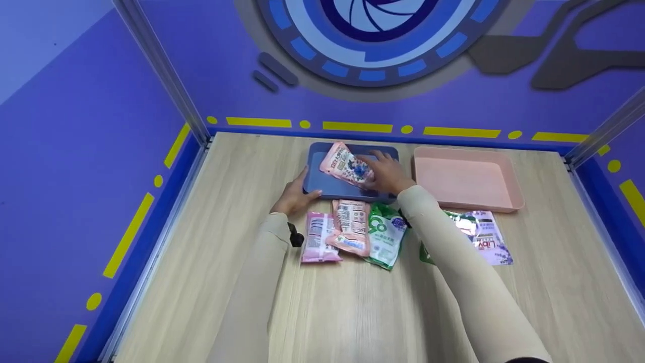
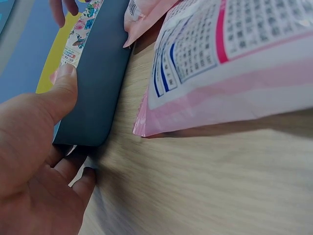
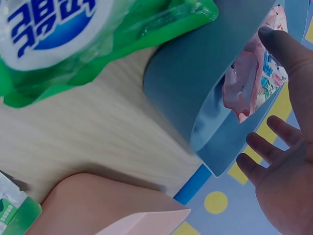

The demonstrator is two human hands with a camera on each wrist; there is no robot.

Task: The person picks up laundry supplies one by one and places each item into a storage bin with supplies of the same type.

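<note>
A blue-grey tray (image 1: 321,180) stands at the back of the table. My left hand (image 1: 294,199) grips its left front corner, with the thumb (image 2: 67,81) at the rim and the fingers curled under the corner in the left wrist view. Inside the tray lies a pink and white pouch (image 1: 345,164) with a floral print, set askew. Over the tray's right part, my right hand (image 1: 387,172) reaches to the pouch's right end. The right wrist view shows its fingers spread, the thumb (image 3: 281,44) overlapping the pouch, and nothing gripped.
In front of the tray lie a pink pack (image 1: 321,239), a peach pouch (image 1: 351,224) and a green-white pouch (image 1: 387,237), overlapping. A pink tray (image 1: 463,181) stands to the right. Before it, a purple-white Liby pouch (image 1: 486,242) is partly covered by the right arm.
</note>
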